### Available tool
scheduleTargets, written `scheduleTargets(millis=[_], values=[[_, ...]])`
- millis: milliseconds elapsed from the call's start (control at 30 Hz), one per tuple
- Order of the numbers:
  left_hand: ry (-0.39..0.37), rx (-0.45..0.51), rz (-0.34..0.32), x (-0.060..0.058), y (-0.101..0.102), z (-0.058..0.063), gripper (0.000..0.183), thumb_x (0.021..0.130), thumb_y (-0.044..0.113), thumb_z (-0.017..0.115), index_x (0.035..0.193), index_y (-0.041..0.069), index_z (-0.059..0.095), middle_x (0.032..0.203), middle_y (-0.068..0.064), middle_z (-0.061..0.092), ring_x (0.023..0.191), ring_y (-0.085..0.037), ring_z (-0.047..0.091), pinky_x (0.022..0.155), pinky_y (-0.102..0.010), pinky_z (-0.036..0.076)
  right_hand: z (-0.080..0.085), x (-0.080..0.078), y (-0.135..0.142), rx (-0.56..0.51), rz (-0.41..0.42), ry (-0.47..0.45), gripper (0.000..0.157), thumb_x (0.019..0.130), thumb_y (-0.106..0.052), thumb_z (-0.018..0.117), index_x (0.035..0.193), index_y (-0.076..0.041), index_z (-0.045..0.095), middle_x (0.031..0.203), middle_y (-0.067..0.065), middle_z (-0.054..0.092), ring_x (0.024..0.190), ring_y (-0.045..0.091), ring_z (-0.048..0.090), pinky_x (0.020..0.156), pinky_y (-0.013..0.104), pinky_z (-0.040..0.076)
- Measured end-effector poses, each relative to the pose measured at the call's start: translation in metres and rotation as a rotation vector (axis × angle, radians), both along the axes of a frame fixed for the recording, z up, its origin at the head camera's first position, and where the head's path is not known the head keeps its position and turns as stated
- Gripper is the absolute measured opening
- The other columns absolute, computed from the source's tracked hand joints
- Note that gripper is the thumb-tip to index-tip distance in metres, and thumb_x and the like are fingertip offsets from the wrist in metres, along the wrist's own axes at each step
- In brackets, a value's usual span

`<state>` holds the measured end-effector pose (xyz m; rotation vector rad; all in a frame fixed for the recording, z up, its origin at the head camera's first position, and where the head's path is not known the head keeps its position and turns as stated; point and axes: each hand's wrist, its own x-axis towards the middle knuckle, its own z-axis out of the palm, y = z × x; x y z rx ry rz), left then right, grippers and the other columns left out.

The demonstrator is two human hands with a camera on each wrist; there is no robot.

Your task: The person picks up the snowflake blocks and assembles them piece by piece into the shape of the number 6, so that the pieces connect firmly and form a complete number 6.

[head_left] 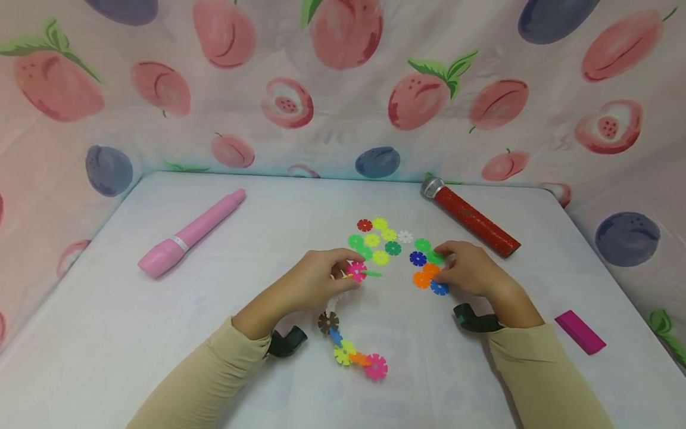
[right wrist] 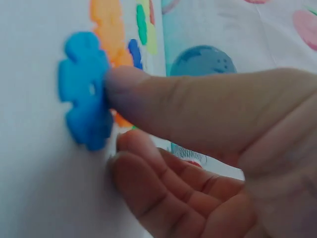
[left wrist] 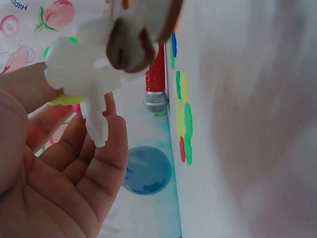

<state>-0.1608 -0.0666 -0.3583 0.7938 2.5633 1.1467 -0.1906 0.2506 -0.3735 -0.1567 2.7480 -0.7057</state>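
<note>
In the head view my left hand (head_left: 316, 277) pinches the upper end of a chain of slotted snowflake discs, by a pink disc (head_left: 356, 271) with a green disc (head_left: 371, 274) edge-on beside it. From there the chain hangs through a white disc (left wrist: 81, 74) and a brown disc (head_left: 329, 322) to a yellow disc (head_left: 345, 353) and a pink end disc (head_left: 376, 367). My right hand (head_left: 471, 271) is over the right-hand loose discs. Its thumb touches a blue disc (right wrist: 86, 91) on the table, while the other fingers, loosely curved, stay apart from the thumb.
Loose discs, among them a red disc (head_left: 364, 225) and a white disc (head_left: 405, 237), lie mid-table. A pink microphone-shaped object (head_left: 187, 235) lies left, a red microphone (head_left: 471, 217) back right, and a magenta block (head_left: 580, 332) at right. A fruit-print cloth (head_left: 332, 137) hangs behind.
</note>
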Motion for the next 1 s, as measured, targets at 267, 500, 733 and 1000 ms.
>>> scheduleTargets(millis=[267, 500, 733, 1000], values=[[-0.006, 0.009, 0.002, 0.001, 0.001, 0.003, 0.043, 0.09, 0.016, 0.077, 0.131, 0.008, 0.064, 0.095, 0.004, 0.064, 0.086, -0.013, 0.058, 0.069, -0.026, 0.052, -0.004, 0.002, -0.017, -0.011, -0.011, 0.027, 0.053, 0.091, -0.02, 0.075, 0.135, 0.003, 0.056, 0.122, 0.021, 0.06, 0.108, 0.036, 0.057, 0.087, 0.046, 0.054], [0.0, 0.012, 0.0, 0.002, 0.001, 0.003, 0.043, 0.09, 0.016, 0.077, 0.13, 0.008, 0.065, 0.094, 0.004, 0.064, 0.085, -0.013, 0.058, 0.067, -0.025, 0.052, -0.008, 0.004, -0.027, 0.011, 0.005, 0.08, 0.05, 0.092, -0.024, 0.073, 0.131, 0.004, 0.059, 0.12, 0.021, 0.059, 0.106, 0.034, 0.057, 0.088, 0.046, 0.053], [-0.016, 0.026, 0.001, 0.001, 0.001, 0.003, 0.04, 0.09, 0.015, 0.077, 0.128, 0.008, 0.065, 0.099, 0.002, 0.065, 0.085, -0.012, 0.059, 0.066, -0.025, 0.053, -0.008, 0.007, -0.034, 0.017, 0.018, 0.108, 0.044, 0.092, -0.025, 0.073, 0.126, 0.001, 0.064, 0.116, 0.017, 0.062, 0.099, 0.03, 0.058, 0.084, 0.041, 0.054], [-0.025, 0.031, -0.001, 0.0, 0.0, 0.003, 0.04, 0.091, 0.015, 0.076, 0.128, 0.008, 0.065, 0.105, -0.001, 0.066, 0.085, -0.012, 0.06, 0.066, -0.026, 0.053, -0.006, 0.009, -0.036, -0.01, -0.009, 0.155, 0.032, 0.099, -0.02, 0.062, 0.125, -0.001, 0.064, 0.11, 0.012, 0.067, 0.098, 0.028, 0.06, 0.085, 0.042, 0.055]])
